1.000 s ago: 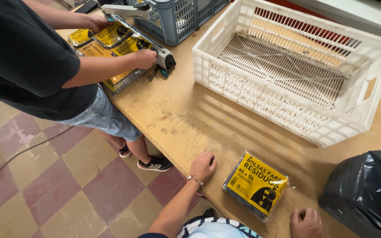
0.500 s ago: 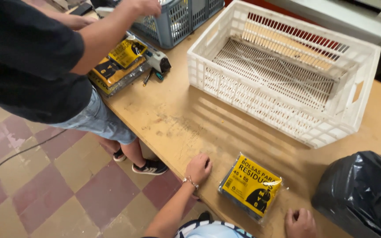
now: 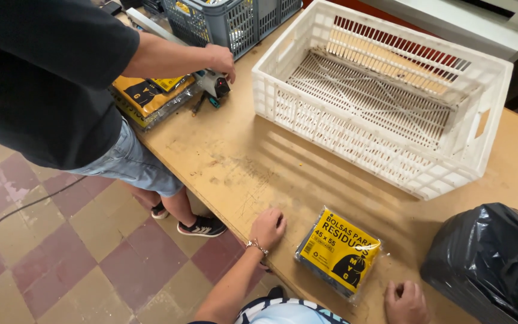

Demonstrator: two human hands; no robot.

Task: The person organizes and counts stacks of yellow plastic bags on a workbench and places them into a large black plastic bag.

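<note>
At the bottom edge of the frame, the right hand [image 3: 405, 302] rested on the wooden table [image 3: 241, 162] with its fingers curled loosely inward, holding nothing. At lower centre, the left hand [image 3: 268, 227] lay at the table's near edge, fingers likewise bent and empty; a bracelet [image 3: 257, 245] circled its wrist. Between the two hands, nearer the right one but touching neither, a flat yellow packet of waste bags [image 3: 339, 252] sealed in clear film lay on the table, set at an angle. At the lower right of the frame, a crumpled black plastic bag [image 3: 493, 258] sat just beside the packet.

Farther up, right of centre, a white slatted plastic crate [image 3: 385, 96] stood on the table, tilted toward its far side. At upper left, a co-worker in a black shirt [image 3: 37, 78] and denim shorts stood against the table. This person's hand [image 3: 220, 59] pressed on a small device [image 3: 214, 84]. Beside it lay a stack of similar yellow packets [image 3: 148, 96]. A grey crate [image 3: 229, 21] occupied the top of the frame.
</note>
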